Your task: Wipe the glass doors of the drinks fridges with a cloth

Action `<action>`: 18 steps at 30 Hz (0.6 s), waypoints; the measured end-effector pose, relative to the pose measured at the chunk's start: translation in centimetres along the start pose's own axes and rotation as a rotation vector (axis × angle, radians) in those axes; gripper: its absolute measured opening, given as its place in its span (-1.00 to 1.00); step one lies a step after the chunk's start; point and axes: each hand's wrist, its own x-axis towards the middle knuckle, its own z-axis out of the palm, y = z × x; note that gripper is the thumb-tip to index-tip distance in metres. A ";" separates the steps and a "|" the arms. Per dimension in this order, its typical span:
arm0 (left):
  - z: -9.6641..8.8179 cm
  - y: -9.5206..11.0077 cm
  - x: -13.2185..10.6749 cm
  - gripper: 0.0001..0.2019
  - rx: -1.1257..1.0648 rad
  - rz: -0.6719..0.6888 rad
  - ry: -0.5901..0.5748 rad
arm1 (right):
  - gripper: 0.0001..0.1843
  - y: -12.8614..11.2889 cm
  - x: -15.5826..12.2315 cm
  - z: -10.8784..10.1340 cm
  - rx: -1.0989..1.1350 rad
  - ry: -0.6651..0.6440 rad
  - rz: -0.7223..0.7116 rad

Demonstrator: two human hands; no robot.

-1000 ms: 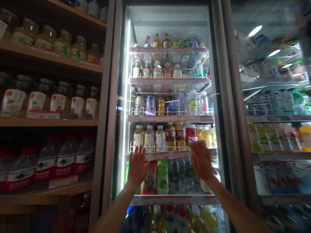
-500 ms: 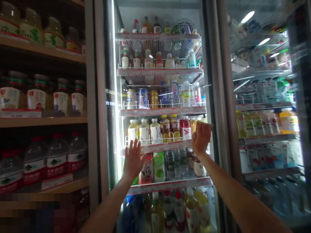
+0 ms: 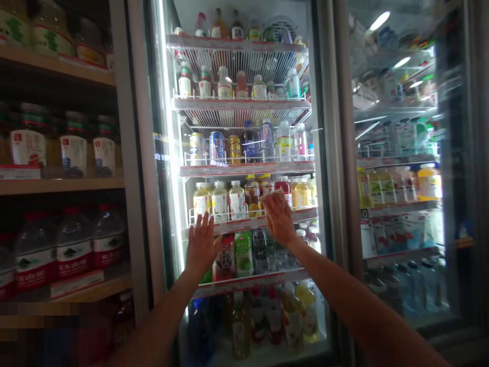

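Observation:
My left hand [image 3: 201, 244] is raised with fingers spread, palm toward the glass door [image 3: 244, 255] of a lit drinks cooler. It looks to be resting on the glass, though the contact is hard to see. Higher and to the right, my right hand [image 3: 278, 220] presses a pale, slightly blurred cloth [image 3: 283, 194] toward the same glass. Part of the cloth is hidden under the fingers. Behind the pane stand rows of drinks, among them a pale-labelled bottle [image 3: 237, 200], a green bottle [image 3: 243, 254] and a blue can [image 3: 217, 148].
On the left, wooden shelves [image 3: 69, 186] carry bottles, including large red-capped water bottles [image 3: 72, 244]. A metal door frame [image 3: 132, 127] separates them from the cooler. To the right, another glass-fronted cooler [image 3: 401, 204] holds more drinks and shows light reflections.
My right hand has swept left across the glass with the cloth, from near the door's right edge toward the middle. My left hand stays spread; the view has shifted slightly.

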 end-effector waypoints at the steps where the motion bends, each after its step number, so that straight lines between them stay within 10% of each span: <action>1: 0.0 0.0 0.0 -0.38 0.010 0.006 0.004 | -0.40 -0.3 -0.3 -0.1 0.011 -0.068 -0.123; 3: 0.1 0.0 -0.1 -0.40 0.035 0.015 0.003 | -0.42 -0.1 -0.5 -0.2 -0.011 -0.064 -0.166; 8: 0.3 -0.1 -0.2 -0.43 0.070 0.014 -0.007 | -0.42 1.0 0.3 0.4 -0.098 0.209 0.277; 14: 0.4 -0.3 -0.6 -0.42 0.065 0.016 -0.018 | -0.42 0.3 -0.3 0.1 0.001 -0.044 -0.203; 18: -0.1 -1.2 -0.2 -0.45 0.058 0.077 -0.009 | -0.40 1.9 0.1 0.0 -0.048 0.110 0.117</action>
